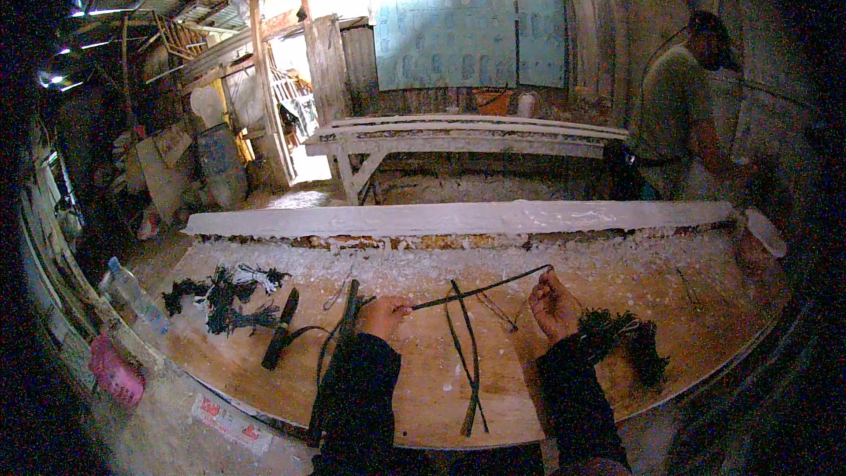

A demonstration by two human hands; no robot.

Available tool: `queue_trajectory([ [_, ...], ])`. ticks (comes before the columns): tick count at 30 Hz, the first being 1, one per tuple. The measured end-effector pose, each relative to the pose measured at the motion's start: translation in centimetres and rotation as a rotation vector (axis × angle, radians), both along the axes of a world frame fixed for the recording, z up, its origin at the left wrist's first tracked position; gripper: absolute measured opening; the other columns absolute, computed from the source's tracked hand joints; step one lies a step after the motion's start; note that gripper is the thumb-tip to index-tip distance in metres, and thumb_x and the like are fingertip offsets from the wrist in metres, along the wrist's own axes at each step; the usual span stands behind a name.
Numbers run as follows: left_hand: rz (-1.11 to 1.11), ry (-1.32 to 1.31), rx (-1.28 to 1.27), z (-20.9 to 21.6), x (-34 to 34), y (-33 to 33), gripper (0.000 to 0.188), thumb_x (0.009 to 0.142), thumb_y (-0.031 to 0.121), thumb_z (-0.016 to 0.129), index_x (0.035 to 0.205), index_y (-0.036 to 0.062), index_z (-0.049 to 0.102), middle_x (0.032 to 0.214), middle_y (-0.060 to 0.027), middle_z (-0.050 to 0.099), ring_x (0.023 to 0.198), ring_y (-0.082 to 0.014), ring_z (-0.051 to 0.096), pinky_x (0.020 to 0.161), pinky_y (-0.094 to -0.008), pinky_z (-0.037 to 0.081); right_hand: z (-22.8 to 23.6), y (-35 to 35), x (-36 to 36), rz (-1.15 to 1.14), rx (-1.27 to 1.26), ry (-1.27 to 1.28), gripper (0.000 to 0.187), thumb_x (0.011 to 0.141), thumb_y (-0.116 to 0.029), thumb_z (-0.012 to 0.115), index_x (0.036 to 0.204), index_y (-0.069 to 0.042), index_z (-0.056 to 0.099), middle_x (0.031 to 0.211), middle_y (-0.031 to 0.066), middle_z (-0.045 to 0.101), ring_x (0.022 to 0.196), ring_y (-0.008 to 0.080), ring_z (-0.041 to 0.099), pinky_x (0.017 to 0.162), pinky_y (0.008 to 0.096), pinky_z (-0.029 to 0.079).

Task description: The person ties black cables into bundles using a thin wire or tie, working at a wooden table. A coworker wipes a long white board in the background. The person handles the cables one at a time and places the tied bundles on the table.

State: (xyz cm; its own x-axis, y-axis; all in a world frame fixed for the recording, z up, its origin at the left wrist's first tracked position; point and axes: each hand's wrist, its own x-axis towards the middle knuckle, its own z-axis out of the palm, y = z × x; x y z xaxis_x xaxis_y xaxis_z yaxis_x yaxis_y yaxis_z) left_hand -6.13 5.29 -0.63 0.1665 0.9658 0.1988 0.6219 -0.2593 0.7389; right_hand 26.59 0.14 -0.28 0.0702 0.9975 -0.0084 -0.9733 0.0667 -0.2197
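Note:
My left hand pinches one end of a thin dark strip. The far end of that strip is between the fingertips of my right hand, so it stretches slanting upward over the wooden table. Below it, two dark strips lie crossed. Beside my left forearm rests a bundle of longer dark strips, partly hidden by the sleeve. Farther left is a dark stick-like tool with a pale band. A heap of dark frayed fibre tufts sits at the left, another tuft pile by my right wrist.
A white-crusted ledge borders the table's far side. At left are a clear plastic bottle and a pink object; a pale tub is at right. Behind stand a long bench and another person.

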Motion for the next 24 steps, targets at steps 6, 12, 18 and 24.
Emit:
queue_trajectory([
  [6,-0.012,0.045,-0.009,0.3,0.0,-0.4,0.012,0.075,0.017,0.061,0.084,0.0113,0.065,0.068,-0.0045,0.063,0.061,-0.0153,0.06,0.058,-0.028,0.046,0.0,0.0,0.3,0.026,0.053,0.079,0.009,0.085,-0.011,0.049,0.088,-0.004,0.055,0.077,0.0065,0.058,0.06,0.0138,0.051,0.057,0.0262,0.046],
  [12,-0.053,0.005,-0.03,-0.4,0.2,0.0,0.013,0.075,0.017,0.062,0.086,0.0108,0.065,0.071,-0.0064,0.063,0.065,-0.0164,0.06,0.059,-0.0288,0.046,0.0,0.1,0.2,-0.008,0.097,0.08,0.01,0.086,-0.01,0.049,0.09,-0.004,0.056,0.078,0.0072,0.059,0.058,0.0139,0.051,0.056,0.0259,0.045],
  [18,-0.012,0.117,0.062,-2.2,-0.1,1.1,0.017,0.074,0.019,0.064,0.086,0.0069,0.064,0.071,-0.0069,0.061,0.067,-0.0165,0.058,0.059,-0.0283,0.045,-0.8,0.6,0.5,-0.077,0.04,0.074,0.009,0.085,-0.011,0.051,0.089,-0.005,0.056,0.077,0.0061,0.059,0.057,0.0129,0.051,0.053,0.0248,0.045],
  [24,-0.097,-0.357,0.158,-4.9,3.4,2.7,0.021,0.075,0.023,0.064,0.083,0.0042,0.064,0.068,-0.0029,0.059,0.061,-0.0112,0.052,0.056,-0.0257,0.041,-1.3,0.3,-1.3,-0.006,0.011,-0.24,0.004,0.083,-0.013,0.054,0.083,-0.009,0.053,0.07,-0.0003,0.055,0.056,0.0091,0.051,0.048,0.0198,0.044],
])
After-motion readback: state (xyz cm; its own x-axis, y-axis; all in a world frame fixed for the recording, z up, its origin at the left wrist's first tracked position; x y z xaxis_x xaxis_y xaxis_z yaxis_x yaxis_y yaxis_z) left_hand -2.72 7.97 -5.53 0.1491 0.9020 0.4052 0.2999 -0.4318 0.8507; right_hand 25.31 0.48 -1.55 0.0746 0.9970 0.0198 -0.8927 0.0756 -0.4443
